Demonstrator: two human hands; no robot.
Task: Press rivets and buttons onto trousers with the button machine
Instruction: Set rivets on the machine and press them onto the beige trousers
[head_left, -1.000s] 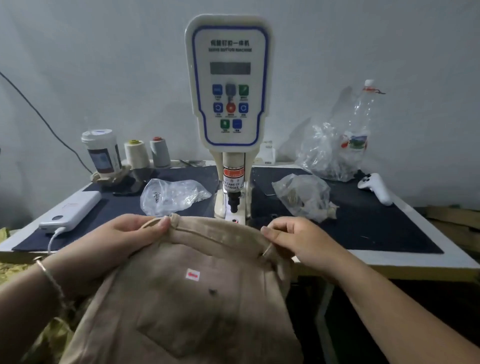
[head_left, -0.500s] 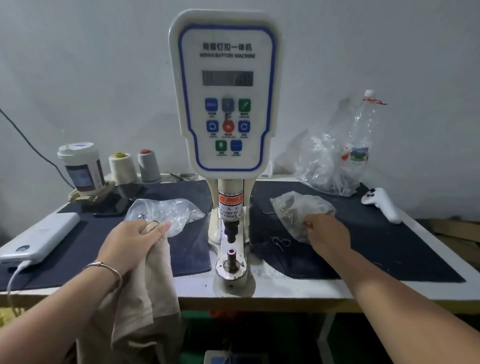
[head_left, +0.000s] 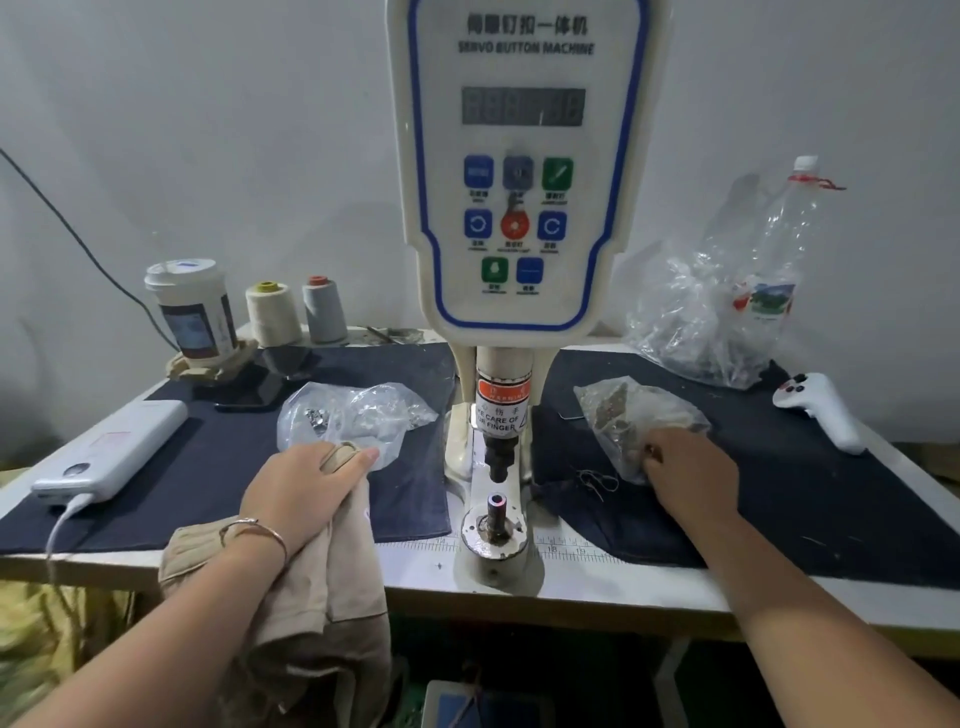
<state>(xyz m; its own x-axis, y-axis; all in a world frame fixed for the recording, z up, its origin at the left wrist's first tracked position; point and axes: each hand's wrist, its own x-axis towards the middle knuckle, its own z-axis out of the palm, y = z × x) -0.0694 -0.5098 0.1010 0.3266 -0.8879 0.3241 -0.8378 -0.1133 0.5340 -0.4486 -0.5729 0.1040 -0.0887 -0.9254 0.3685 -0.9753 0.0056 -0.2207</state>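
- Gripping the beige trousers (head_left: 332, 587) in my left hand (head_left: 301, 488), I have my fingers curled round a bunched fold of the waistband at the front edge of the table (head_left: 587, 574).
- The rest of the trousers hangs down over the table edge, below my left wrist, which wears a thin bangle (head_left: 257, 527).
- My left hand sits left of the button machine (head_left: 519, 208), just in front of a clear plastic bag (head_left: 358, 415) with small metal pieces in it.
- My right hand (head_left: 691, 478) reaches into the mouth of a second plastic bag (head_left: 628, 421), right of the machine; the fingertips are inside the crumpled plastic, and I cannot tell whether they pinch anything.
- Between my hands stands the machine's lower die post (head_left: 496, 512) on its round base, with the upper punch (head_left: 500, 457) right above it and apart from it; nothing lies between them.
- A dark cloth mat (head_left: 810, 499) covers the table on both sides of the machine.
- At the far left stand a lidded cup (head_left: 189, 309) and two thread cones (head_left: 296, 312); a white power bank (head_left: 111, 452) with its cable lies near the left edge.
- At the far right are a large crumpled bag with a plastic bottle (head_left: 779, 249) and a white controller (head_left: 821, 410).
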